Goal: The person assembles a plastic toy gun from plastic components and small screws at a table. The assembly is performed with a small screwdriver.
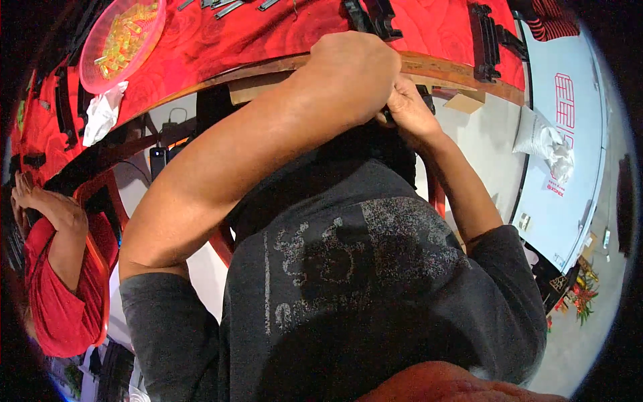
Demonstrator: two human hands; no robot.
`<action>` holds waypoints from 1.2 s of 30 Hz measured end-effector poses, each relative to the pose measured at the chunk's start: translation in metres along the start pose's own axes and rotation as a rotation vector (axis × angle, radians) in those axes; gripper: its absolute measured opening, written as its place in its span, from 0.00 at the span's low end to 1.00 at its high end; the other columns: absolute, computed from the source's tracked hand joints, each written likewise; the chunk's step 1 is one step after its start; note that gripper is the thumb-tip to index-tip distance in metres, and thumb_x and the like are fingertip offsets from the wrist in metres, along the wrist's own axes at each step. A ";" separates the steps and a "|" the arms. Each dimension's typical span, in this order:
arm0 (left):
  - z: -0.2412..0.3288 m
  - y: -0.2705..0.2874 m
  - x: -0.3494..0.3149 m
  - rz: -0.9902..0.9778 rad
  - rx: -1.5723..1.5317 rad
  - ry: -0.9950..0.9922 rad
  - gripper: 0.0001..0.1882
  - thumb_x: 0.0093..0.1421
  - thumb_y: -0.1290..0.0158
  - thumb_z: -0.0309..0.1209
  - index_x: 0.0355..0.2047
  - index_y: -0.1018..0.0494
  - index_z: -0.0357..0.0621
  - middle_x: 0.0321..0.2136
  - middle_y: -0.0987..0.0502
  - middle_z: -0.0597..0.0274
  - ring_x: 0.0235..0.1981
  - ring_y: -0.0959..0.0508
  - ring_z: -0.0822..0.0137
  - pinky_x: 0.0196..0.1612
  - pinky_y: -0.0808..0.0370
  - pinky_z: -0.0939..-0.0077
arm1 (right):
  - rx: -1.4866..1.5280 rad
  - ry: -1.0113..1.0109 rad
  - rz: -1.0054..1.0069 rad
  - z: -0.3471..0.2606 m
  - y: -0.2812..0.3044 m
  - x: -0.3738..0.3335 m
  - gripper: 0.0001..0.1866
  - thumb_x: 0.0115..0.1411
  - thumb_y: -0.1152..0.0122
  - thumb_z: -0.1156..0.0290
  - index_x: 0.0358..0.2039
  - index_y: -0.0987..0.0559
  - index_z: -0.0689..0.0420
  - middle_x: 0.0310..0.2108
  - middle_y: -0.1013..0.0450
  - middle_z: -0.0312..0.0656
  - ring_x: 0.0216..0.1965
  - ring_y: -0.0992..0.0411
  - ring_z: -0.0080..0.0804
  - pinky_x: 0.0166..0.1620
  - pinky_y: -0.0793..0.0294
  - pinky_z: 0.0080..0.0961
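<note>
At the near edge of the red-covered table (435, 27), my two hands meet in front of my body. My left hand (358, 70) is curled closed, its back hiding whatever lies under the fingers. Against it, the fingers of my right hand (410, 108) are pinched together. A small dark bit shows below the fingers, too little to name. Just beyond my left hand, a black slotted part (376, 20) lies on the cloth. More long black parts (487, 43) rest to the right.
A pink basket (88, 72) of small yellow translucent pieces (124, 40) stands at the far left, near crumpled white paper (104, 115). Metal strips (231, 8) lie at the back. A co-worker in red (60, 295) sits left. At right are a white panel (569, 194) and white bag (542, 144).
</note>
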State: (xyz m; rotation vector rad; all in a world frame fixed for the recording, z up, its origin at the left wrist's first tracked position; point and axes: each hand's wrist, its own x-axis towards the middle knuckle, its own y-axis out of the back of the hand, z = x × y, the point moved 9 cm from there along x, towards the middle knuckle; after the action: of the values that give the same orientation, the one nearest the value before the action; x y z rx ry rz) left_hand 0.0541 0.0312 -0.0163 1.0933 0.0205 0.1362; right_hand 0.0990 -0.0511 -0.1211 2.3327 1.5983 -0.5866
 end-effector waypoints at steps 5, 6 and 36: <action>0.006 -0.005 -0.005 0.094 0.010 0.028 0.09 0.49 0.48 0.29 0.22 0.23 0.35 0.21 0.23 0.44 0.27 0.20 0.47 0.32 0.22 0.54 | -0.080 0.022 0.064 -0.002 -0.001 -0.001 0.18 0.67 0.54 0.52 0.31 0.32 0.56 0.19 0.41 0.28 0.18 0.43 0.17 0.21 0.40 0.18; 0.005 -0.008 -0.008 0.097 0.003 0.069 0.08 0.49 0.49 0.28 0.23 0.24 0.35 0.21 0.23 0.44 0.27 0.20 0.46 0.31 0.23 0.54 | -0.112 0.054 0.098 0.000 0.000 0.002 0.18 0.67 0.54 0.52 0.31 0.32 0.56 0.19 0.40 0.28 0.18 0.43 0.17 0.21 0.40 0.18; -0.023 -0.011 -0.015 0.186 -0.235 0.172 0.10 0.48 0.44 0.33 0.20 0.23 0.36 0.20 0.24 0.42 0.26 0.21 0.43 0.30 0.24 0.52 | 0.223 0.003 0.013 0.010 -0.001 0.001 0.13 0.68 0.53 0.55 0.33 0.34 0.51 0.19 0.45 0.26 0.17 0.47 0.15 0.19 0.46 0.17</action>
State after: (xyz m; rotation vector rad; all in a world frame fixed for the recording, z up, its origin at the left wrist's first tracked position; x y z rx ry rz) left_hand 0.0389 0.0443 -0.0373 0.8447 0.0556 0.3903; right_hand 0.0965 -0.0541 -0.1307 2.4991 1.5907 -0.7958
